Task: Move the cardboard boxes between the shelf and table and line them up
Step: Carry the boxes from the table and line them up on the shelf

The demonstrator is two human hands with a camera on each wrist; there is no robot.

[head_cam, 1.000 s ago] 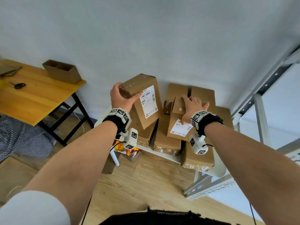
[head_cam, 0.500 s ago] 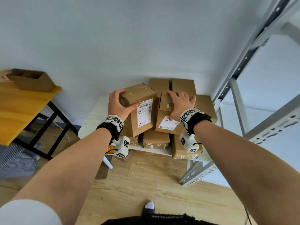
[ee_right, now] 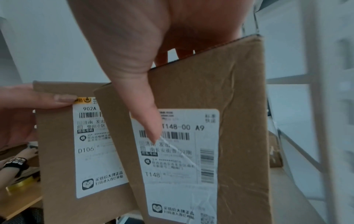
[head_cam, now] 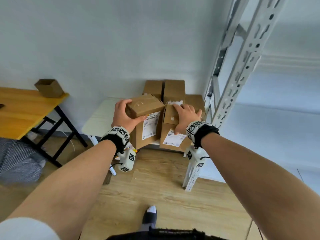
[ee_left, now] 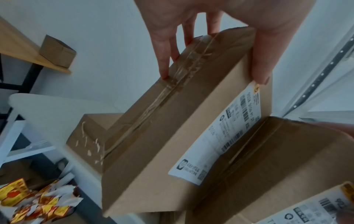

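Note:
My left hand grips a tall labelled cardboard box by its taped top, fingers behind and thumb on the front; the left wrist view shows the hand on that box. My right hand holds a second labelled box from above, thumb pressed on its label. The two boxes stand side by side and touch, held over the front of a low white table. Several more brown boxes sit stacked behind them against the wall.
A grey metal shelf rack rises at the right. A wooden table with an open cardboard box stands at the left. Colourful wrappers lie under the low table. The floor is wood.
The right hand has shifted from resting on top of its box to holding it with the thumb on the label. Both boxes now stand upright together. The head view has pulled back.

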